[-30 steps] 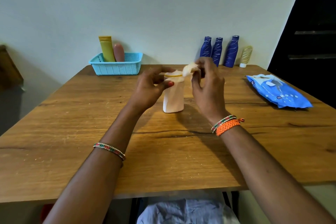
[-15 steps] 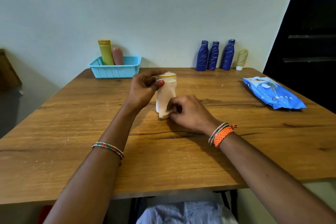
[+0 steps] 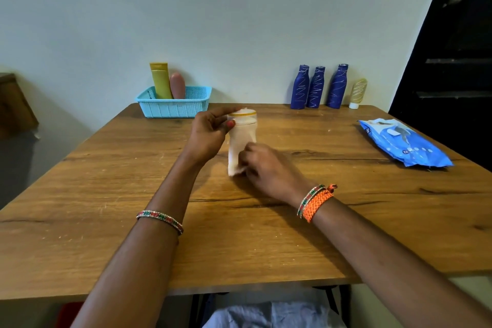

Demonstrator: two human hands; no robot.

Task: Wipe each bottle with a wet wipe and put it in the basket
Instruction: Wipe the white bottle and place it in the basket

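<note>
We had the small white plastic bottle with a yellow ring under its cap [image 3: 242, 141] upright at the centre of the brown wooden table [image 3: 106, 221]. Our left hand [image 3: 210, 136] gripped it at the cap end, thumb and fingers curled round the top. Our right hand [image 3: 269, 168] sat low at the bottle's 5 o'clock side, fingers curled, pinching a white wet wipe [image 3: 235, 171] against the base. Most of the wipe was hidden by the fingers.

The light blue perforated plastic basket [image 3: 175, 108] stood at 11 o'clock from the bottle, at the table's far edge by the wall. Inside it stood a yellow flat-capped tube [image 3: 160, 80] and a pink rounded bottle [image 3: 177, 85], touching each other.

At 1 o'clock, three dark blue bottles with white scribble lines [image 3: 316, 87] lined the wall, a pale yellow inverted tube with a white cap [image 3: 357, 92] just beside them. A blue wet-wipe pack [image 3: 404, 142] lay at 3 o'clock, well apart from our hands.
</note>
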